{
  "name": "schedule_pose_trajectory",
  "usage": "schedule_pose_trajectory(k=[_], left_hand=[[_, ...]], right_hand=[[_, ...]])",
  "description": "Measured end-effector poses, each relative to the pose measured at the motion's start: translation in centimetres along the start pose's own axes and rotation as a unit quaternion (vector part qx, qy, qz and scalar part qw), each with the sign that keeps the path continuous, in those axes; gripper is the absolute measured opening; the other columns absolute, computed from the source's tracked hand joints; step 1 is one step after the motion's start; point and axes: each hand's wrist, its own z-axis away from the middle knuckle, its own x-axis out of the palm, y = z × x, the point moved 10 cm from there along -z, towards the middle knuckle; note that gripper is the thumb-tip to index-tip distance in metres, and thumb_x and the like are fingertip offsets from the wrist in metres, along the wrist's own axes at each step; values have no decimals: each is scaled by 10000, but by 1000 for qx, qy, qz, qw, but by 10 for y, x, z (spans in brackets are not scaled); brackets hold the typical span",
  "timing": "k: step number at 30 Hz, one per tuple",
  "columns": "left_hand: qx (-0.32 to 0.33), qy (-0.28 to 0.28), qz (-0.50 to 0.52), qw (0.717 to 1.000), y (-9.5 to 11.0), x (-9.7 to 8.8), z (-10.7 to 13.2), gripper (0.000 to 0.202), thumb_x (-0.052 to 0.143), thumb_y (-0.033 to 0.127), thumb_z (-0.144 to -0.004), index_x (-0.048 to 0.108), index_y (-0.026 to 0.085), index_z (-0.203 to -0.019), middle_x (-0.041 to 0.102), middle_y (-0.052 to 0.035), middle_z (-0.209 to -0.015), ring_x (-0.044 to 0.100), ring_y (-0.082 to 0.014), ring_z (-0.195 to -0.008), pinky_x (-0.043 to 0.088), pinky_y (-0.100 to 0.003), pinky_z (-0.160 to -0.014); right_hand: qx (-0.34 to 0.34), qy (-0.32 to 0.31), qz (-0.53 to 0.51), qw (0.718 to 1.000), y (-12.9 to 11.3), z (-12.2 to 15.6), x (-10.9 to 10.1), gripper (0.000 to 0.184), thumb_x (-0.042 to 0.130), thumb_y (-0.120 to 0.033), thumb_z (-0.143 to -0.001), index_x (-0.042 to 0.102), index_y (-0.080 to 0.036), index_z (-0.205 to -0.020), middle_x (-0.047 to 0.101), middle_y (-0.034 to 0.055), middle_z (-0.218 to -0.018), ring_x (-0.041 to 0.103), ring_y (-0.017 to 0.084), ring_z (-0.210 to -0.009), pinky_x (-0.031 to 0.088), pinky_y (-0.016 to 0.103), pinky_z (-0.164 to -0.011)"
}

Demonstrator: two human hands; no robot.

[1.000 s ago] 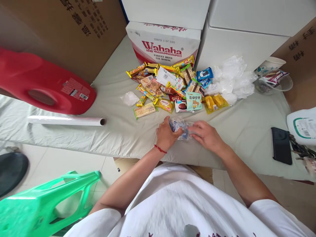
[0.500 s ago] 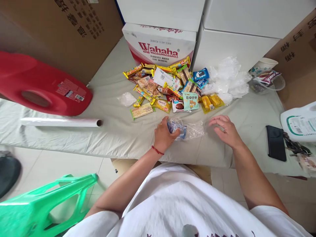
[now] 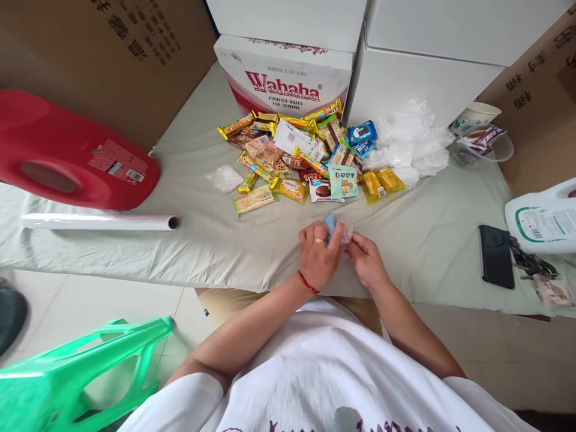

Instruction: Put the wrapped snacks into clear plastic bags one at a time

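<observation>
between the fingertips of the left hand (image 3: 316,257) and right hand (image 3: 366,264) sits the bag (image 3: 332,223), thin clear film round something blue. both hands curl closed, pinching it. it looks light, soft, crinkly, probably slippery; best gripped at the bunched film beside the contents.

Storeroom: stacked cartons (image 3: 283,78), snack heap (image 3: 297,162)
</observation>
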Motion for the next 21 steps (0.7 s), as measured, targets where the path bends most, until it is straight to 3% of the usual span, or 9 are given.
schedule_pose_trajectory(k=[2, 4, 7, 10, 13, 15, 17, 19, 21], left_hand=[[84, -18, 37, 996, 20, 4, 8, 537, 568, 136, -861, 518, 208, -1391, 619, -140, -1050, 579, -331, -1132, 392, -487, -941], [119, -40, 126, 984, 28, 4, 15, 654, 579, 169, -804, 442, 195, -1443, 596, -152, -1115, 540, -350, -1173, 387, -522, -976], [55, -44, 310, 948, 10, 3, 15, 683, 593, 250, -762, 407, 203, -1417, 546, -140, -1175, 524, -319, -1133, 441, -519, -975], [-43, -44, 482, 874, -16, 9, 7, 568, 607, 326, -794, 451, 241, -1334, 536, -105, -1196, 540, -257, -1084, 497, -456, -952], [-86, -35, 571, 816, -36, 4, -1, 543, 661, 372, -790, 488, 261, -1292, 536, -89, -1225, 546, -269, -1212, 505, -460, -1031], [-125, -7, 550, 826, -61, -12, 1, 507, 666, 329, -791, 513, 271, -1272, 530, -74, -1217, 553, -269, -1254, 525, -451, -1037], [-187, 22, 437, 879, -99, -38, 17, 419, 639, 251, -807, 559, 261, -1218, 534, -60, -1197, 591, -233, -1176, 550, -414, -995], [-233, 48, 276, 931, -138, -69, 41, 345, 622, 210, -797, 606, 230, -1141, 541, -56, -1152, 612, -211, -1054, 567, -389, -917], [-241, 37, 116, 963, -164, -92, 66, 277, 609, 197, -801, 630, 205, -1077, 571, -53, -1072, 616, -194, -893, 558, -380, -817]], right_hand=[[35, 7, -149, 988, 9, 2, 6, 338, 685, -587, -818, 708, -258, -894, 719, 23, -897, 648, 231, -873, 531, 352, -750], [56, -3, -210, 976, 13, 3, 12, 400, 705, -645, -805, 723, -256, -893, 733, 28, -947, 655, 236, -944, 542, 344, -763], [75, -45, -187, 978, 15, 4, 20, 406, 766, -605, -806, 741, -274, -1039, 741, 21, -1059, 664, 231, -1017, 548, 328, -799], [58, -73, -142, 986, 15, 1, 23, 458, 800, -537, -814, 711, -299, -1196, 729, 13, -1185, 666, 231, -1088, 541, 343, -903], [42, -51, -114, 991, 17, 0, 17, 482, 797, -528, -820, 708, -280, -1223, 732, 20, -1217, 670, 237, -1094, 536, 366, -954], [42, -9, -105, 994, 19, 1, 1, 505, 819, -516, -793, 720, -263, -1218, 747, 25, -1190, 678, 243, -1072, 540, 386, -967], [31, 62, -97, 993, 16, 1, -31, 506, 858, -484, -745, 742, -250, -1179, 762, 23, -1132, 687, 240, -1028, 547, 400, -972], [-6, 161, -87, 983, 5, 0, -85, 503, 895, -440, -689, 753, -245, -1131, 767, 19, -1088, 692, 226, -980, 559, 401, -952], [-72, 269, -69, 958, -20, -5, -156, 530, 921, -382, -634, 746, -245, -1114, 758, 17, -1087, 693, 211, -957, 575, 385, -913]])
